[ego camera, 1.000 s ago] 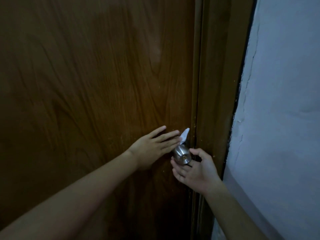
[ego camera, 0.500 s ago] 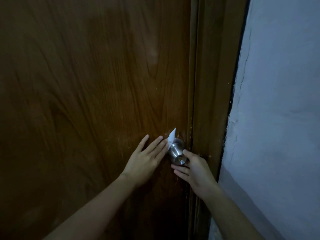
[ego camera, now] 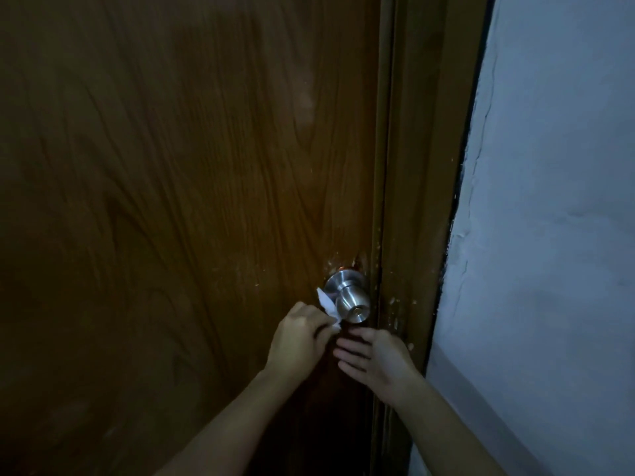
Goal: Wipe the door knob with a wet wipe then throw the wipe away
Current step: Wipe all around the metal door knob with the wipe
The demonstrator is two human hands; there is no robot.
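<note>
From the head camera, the scene is dim; the door knob [ego camera: 352, 305], a round brushed-metal one with a keyhole in its face, sits on a circular plate near the right edge of a dark wood-grain door [ego camera: 171, 201]; pale scuffs and chipped specks mark the wood just above the door knob and down the edge beside it. The left hand [ego camera: 300, 340] is just below and to the left of the door knob, its fingers curled in, pinching the wet wipe [ego camera: 328, 305]; the wet wipe is a small crumpled white piece that rises from the fingertips and lies against the left side of the door knob, between it and the plate; how much of it is hidden inside the fist cannot be told. The right hand [ego camera: 376, 357] is directly below the door knob, apart from it, back of the hand towards the camera, fingers straight and loosely spread, pointing left towards the left hand and holding nothing; whether its fingertips touch the door cannot be told. To the right of the door knob runs the wooden door frame [ego camera: 422, 166], also speckled with pale marks at the door knob's height; further right is a pale painted wall [ego camera: 556, 235] with a ragged, cracked edge where it meets the frame. Both forearms come up from the bottom of the view.
</note>
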